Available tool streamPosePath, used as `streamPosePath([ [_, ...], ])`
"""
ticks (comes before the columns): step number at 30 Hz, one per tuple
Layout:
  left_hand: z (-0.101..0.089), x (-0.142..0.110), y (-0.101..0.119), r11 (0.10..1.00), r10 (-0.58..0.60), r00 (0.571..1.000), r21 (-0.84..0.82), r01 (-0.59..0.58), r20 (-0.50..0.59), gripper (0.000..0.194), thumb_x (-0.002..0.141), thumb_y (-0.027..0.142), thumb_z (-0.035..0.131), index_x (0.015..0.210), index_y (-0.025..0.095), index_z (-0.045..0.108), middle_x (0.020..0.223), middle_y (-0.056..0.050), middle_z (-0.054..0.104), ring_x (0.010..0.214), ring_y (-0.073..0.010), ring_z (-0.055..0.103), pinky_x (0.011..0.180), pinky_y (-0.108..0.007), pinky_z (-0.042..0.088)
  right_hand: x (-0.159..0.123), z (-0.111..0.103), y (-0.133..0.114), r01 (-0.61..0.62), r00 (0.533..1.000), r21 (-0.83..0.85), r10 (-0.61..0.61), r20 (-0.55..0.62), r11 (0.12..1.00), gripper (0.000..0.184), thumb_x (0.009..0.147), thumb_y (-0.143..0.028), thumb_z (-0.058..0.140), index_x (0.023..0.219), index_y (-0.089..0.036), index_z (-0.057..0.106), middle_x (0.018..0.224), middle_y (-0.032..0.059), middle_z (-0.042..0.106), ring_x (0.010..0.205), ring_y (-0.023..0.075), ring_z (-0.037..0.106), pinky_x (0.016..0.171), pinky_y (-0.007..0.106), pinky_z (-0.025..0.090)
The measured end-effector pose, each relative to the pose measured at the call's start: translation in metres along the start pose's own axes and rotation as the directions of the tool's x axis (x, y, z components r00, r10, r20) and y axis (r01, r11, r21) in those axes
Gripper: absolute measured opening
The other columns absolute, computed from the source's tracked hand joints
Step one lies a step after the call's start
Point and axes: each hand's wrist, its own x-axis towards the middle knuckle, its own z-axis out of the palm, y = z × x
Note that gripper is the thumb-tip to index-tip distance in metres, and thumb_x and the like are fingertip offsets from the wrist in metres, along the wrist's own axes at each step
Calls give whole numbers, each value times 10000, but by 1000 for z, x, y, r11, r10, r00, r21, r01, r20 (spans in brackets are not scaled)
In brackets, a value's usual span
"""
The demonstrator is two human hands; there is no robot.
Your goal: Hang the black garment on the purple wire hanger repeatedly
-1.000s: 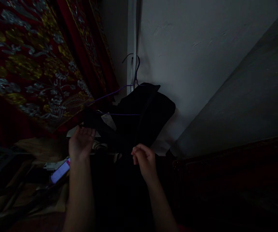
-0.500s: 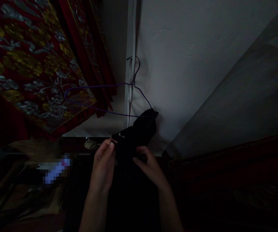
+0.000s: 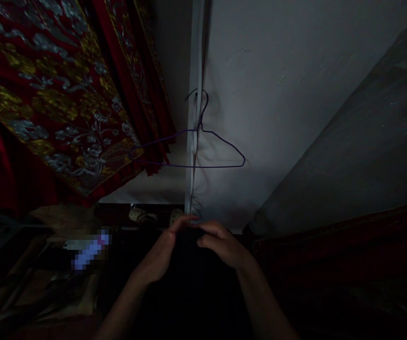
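Hanger (head view): a purple wire clothes hanger hangs beside a pale vertical strip, above both hands, with no garment on it.
Black cloth: the black cloth fills the space below and between the hands; garment and the person's own clothing cannot be told apart.
Left hand: the left hand reaches inward, fingers extended and slightly bent; I cannot tell whether they pinch cloth.
Right hand: the right hand has half-curled fingers, tips close to the left's; its hold is also unclear.
Progress: judging by the bare wire, unhooking is done; what is left does not show.
Surface: perforated clogs sit low by the wall; the floor is too dark to make out.
Room: dim, with a red embroidered drape at picture left.
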Motion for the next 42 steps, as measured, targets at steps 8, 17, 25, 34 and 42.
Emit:
streamPosePath([
  [8,-26,-18,-31,917,-223,975,343,202,23,497,970,605,456,965,193,733,980,-76,747,934,-263,675,872,-352,525,54,-74,-40,242,870,-342,-359,-339,908,252,780,-225,535,960,-195,708,901,38,716,844,192,650,765,287,494],
  [17,-68,-5,1,839,-236,971,497,221,-34,391,971,543,518,988,210,722,959,-47,757,885,-225,696,799,-288,499,130,-105,25,-14,840,-373,-192,-508,928,359,848,-524,510,697,-217,619,677,32,640,741,221,614,682,317,482],
  [25,-110,29,-13,561,-312,935,761,325,-168,357,949,404,455,899,191,737,962,-122,773,853,-281,717,787,-369,499,66,-137,-3,4,820,-560,-323,-472,829,401,821,-476,597,549,-208,475,551,-36,373,562,121,381,532,272,259],
  [34,-150,76,26,764,-290,957,598,241,-16,410,838,536,543,624,222,699,674,-22,700,643,-223,643,589,-292,472,37,-131,-22,22,817,-645,-385,-429,764,420,879,-447,562,562,-214,415,559,-36,332,562,117,364,537,277,256],
  [42,-155,85,37,861,-61,989,494,120,-134,368,789,520,532,738,208,720,856,-62,752,872,-269,666,843,-362,544,35,-119,-22,49,853,-596,-344,-393,801,428,886,-465,573,566,-212,443,558,-38,378,560,119,388,536,273,260],
])
